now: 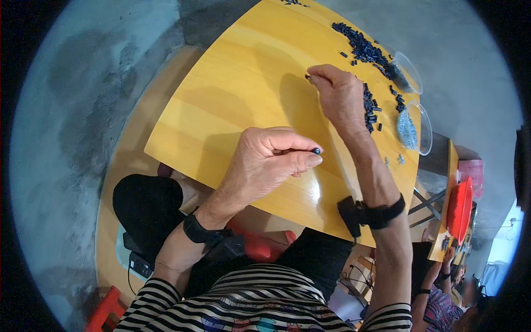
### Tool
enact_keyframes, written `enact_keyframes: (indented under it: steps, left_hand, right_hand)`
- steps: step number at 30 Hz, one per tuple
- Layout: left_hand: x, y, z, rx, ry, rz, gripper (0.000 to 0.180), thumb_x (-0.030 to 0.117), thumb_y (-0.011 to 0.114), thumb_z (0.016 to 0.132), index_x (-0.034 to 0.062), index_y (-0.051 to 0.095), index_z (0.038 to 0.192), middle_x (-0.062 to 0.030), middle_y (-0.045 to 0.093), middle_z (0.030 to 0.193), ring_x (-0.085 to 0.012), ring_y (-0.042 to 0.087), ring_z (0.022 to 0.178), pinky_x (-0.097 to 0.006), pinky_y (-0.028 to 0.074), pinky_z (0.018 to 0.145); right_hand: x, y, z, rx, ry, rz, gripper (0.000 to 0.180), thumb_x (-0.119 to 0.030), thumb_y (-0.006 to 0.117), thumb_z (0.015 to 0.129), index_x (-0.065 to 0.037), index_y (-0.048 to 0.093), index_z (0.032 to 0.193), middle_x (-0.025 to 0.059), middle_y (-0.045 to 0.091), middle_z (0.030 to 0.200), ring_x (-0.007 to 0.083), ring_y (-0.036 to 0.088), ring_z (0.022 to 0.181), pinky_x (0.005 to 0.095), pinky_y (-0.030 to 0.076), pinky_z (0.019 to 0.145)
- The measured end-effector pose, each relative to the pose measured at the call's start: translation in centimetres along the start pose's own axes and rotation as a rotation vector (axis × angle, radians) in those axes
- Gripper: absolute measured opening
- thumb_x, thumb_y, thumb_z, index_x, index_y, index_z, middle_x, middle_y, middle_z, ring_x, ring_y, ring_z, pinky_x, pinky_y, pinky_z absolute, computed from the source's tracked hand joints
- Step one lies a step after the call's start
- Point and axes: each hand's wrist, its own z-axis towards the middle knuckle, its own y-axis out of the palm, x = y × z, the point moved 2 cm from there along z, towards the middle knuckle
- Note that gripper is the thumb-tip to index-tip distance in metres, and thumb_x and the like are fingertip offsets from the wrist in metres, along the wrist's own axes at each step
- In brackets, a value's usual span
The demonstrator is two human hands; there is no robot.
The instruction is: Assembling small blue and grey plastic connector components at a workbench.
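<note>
Over the yellow table (221, 83), my left hand (265, 160) pinches a small dark cylindrical piece (316, 151) between thumb and forefinger, its bluish round end showing. Farther off and to the right, my right hand (340, 97) is also closed in a pinch. A tiny dark piece (308, 77) shows at its fingertips, too small to name. Beside that hand lies a group of short black cylinders (371, 108), and a larger pile of the same cylinders (362, 45) spreads beyond it. The hands are apart.
Along the table's right edge, a clear tub (425, 130) lies tipped with small silvery-blue pieces, near another clear tub (415, 74) with dark contents. Small clear bits (401, 159) lie nearby. At far right, another person's hands (447, 257) are at a second table with a red basin (460, 210).
</note>
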Motion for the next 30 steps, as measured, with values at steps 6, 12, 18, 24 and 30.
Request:
enact_keyframes:
  steps: [6,12,18,24,30]
  left_hand:
    - [0.0,-0.8,0.4,-0.004,0.038,0.027,0.012,0.002,0.067,0.08,-0.0027,0.068,0.091,-0.0048,0.064,0.076,-0.0074,0.057,0.063,-0.02,0.048,0.058]
    - [-0.3,-0.6,0.5,0.007,-0.032,0.023,0.012,0.0,0.067,0.079,-0.0035,0.068,0.091,-0.0051,0.063,0.075,-0.0083,0.057,0.063,-0.02,0.048,0.058]
    - [-0.5,-0.4,0.7,0.021,-0.011,0.027,0.012,-0.002,0.067,0.079,-0.0041,0.068,0.09,-0.006,0.063,0.077,-0.0086,0.058,0.064,-0.02,0.048,0.059]
    - [-0.2,-0.4,0.6,0.016,-0.039,0.063,0.012,-0.002,0.067,0.078,-0.0036,0.068,0.09,-0.0057,0.063,0.077,-0.0087,0.058,0.064,-0.02,0.049,0.059]
    - [-0.3,-0.4,0.6,0.021,-0.028,0.054,0.012,-0.002,0.067,0.078,-0.0035,0.068,0.09,-0.0059,0.063,0.077,-0.0086,0.058,0.064,-0.02,0.049,0.059]
  right_hand:
    - [3.0,-2.8,-1.6,0.112,-0.021,-0.003,0.013,-0.01,0.065,0.078,-0.006,0.069,0.09,0.0115,0.068,0.084,0.0241,0.066,0.072,0.0313,0.051,0.068]
    - [7.3,-6.9,-2.5,0.017,0.207,-0.144,0.013,-0.014,0.068,0.077,-0.005,0.07,0.086,0.0101,0.068,0.079,0.02,0.066,0.068,0.0313,0.051,0.064]
    - [7.3,-6.3,-2.9,-0.046,0.084,-0.297,0.012,-0.015,0.069,0.073,-0.008,0.069,0.083,0.0113,0.063,0.081,0.0277,0.064,0.076,0.0352,0.05,0.069]
    - [8.6,-6.6,-3.0,-0.061,0.072,-0.315,0.012,-0.014,0.068,0.072,-0.008,0.069,0.083,0.0112,0.062,0.08,0.028,0.062,0.077,0.0364,0.049,0.07]
    - [8.0,-6.3,-2.6,-0.021,0.111,-0.18,0.012,-0.012,0.068,0.073,-0.008,0.069,0.084,0.0111,0.062,0.08,0.0275,0.062,0.076,0.0357,0.049,0.07]
